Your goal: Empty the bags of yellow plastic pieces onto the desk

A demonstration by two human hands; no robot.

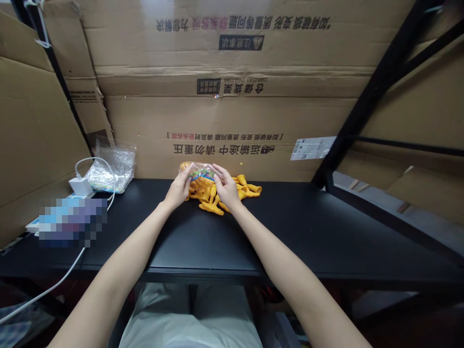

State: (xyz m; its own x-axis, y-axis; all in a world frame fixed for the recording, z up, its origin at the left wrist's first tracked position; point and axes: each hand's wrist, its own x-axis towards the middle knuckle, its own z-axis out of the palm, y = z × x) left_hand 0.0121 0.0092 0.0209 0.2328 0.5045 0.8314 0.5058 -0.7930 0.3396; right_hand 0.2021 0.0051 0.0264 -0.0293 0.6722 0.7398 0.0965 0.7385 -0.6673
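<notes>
So both hands are up at the far edge of the black table point(308, 232), right against the wall of cardboard boxes point(232, 121) stacked behind it. The left hand point(178, 189) and the right hand point(226, 189) are each closed on a small clear bag point(202, 172) with some colourful print on it. The left has it by the left edge, the right by the right edge with the fingers point(218, 170) curled over the top, so the bag sits between them, held just above the tabletop. There's something orange at the bag's top left corner, but I can't tell if it's inside the bag or behind it. Right under and beside the hands is a loose pile of orange plastic pieces point(242, 187), little cone-ish shapes lying on the table, mostly spilling out to the right of the right hand, with a few poking out between the wrists. Off to the left, well apart from the hands, there's a white charger point(80, 186) with a white cable point(65, 275) looping off the front of the table. A stack of clear bags point(112, 169) sits just beside it, leaning near the boxes. On the right a black metal frame point(366, 96) runs diagonally up from the table, and a white label point(312, 148) is stuck on the cardboard near it.
</notes>
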